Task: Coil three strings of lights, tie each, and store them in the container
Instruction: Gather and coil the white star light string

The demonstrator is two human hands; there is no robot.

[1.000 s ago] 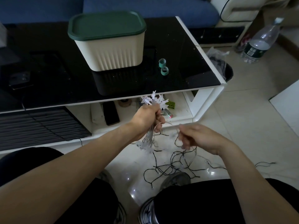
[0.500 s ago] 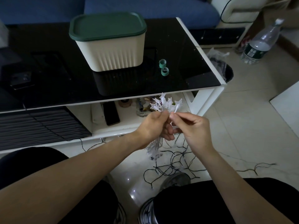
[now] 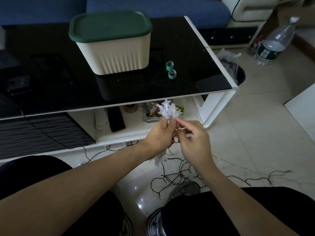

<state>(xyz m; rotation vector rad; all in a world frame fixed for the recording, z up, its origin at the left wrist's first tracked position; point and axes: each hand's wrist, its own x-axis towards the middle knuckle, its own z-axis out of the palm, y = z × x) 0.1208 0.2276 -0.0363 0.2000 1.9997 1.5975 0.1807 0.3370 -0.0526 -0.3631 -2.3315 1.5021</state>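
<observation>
- The string of star lights (image 3: 167, 109) is bunched in front of the table's lower shelf, clear star heads fanned upward and more stars hanging below the fist.
- The left hand (image 3: 161, 133) is clenched round the middle of this bunch and carries it alone.
- The right hand (image 3: 194, 142) is just beside it, thumb and forefinger pinching what appears to be a single star or its lead at the base of the fan; the exact item is too small to tell.
- Judged step: gathering the first string, star by star. No tie is fitted yet.
- Loose black wire (image 3: 179, 176) lies tangled on the floor tiles between the person's shoes and runs off to the right.
- The container (image 3: 117, 53) stands on the black table top (image 3: 201, 65) with its green lid (image 3: 109, 25) on; two green tie rolls (image 3: 171, 71) lie just beside it.
- Risk: floor loops may knot or catch a shoe as wire is drawn in, jerking the bunch.
- Risk: the fist holds many stiff stars; easing the clench to add another could let the fan spring apart.
- Risk: both hands are occupied, while the ties and the closed lid are well apart from them.
</observation>
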